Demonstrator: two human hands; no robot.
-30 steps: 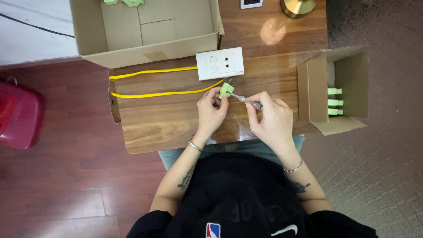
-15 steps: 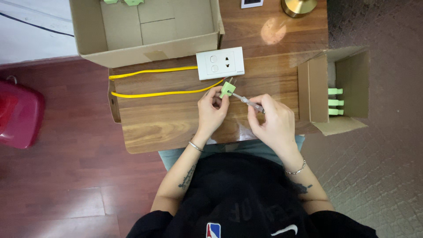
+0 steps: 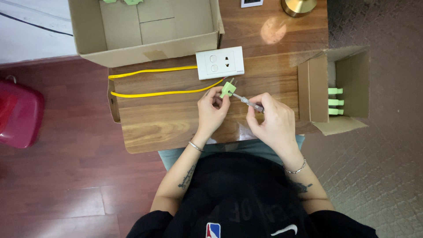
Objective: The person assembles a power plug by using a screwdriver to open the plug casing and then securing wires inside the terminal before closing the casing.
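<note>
Green plug (image 3: 228, 89): a small, blocky, pale-green plastic body with short metal prongs at its upper end, held just above the wooden surface (image 3: 167, 121) near the middle of the view. Its long axis tilts from about 7 o'clock to 1 o'clock, prongs pointing toward 1 o'clock. The left hand (image 3: 211, 110) is closed around the plug's lower part, fingertips pinching it; how the cord enters the plug is hidden by these fingers. At 4 o'clock of the plug, the right hand (image 3: 271, 121) is curled shut on a thin screwdriver (image 3: 247, 102) with a clear handle and a metal shaft; its tip meets the plug's side, the exact contact point too small to make out. A smooth yellow cable (image 3: 154, 93) runs out at 9 o'clock from the plug, loops at the surface's left edge and returns as a second strand above. At 12 o'clock, just beside the plug, lies a white rectangular switch-and-socket plate (image 3: 220, 62). Beyond it stands a large open cardboard box (image 3: 145, 48), cut off by the upper frame edge. At 3 o'clock a smaller cardboard box (image 3: 315, 88) lies on its side, with three more green plugs (image 3: 335, 102) inside. A brass-coloured round base (image 3: 298, 6) at 1 o'clock is partly cropped.
</note>
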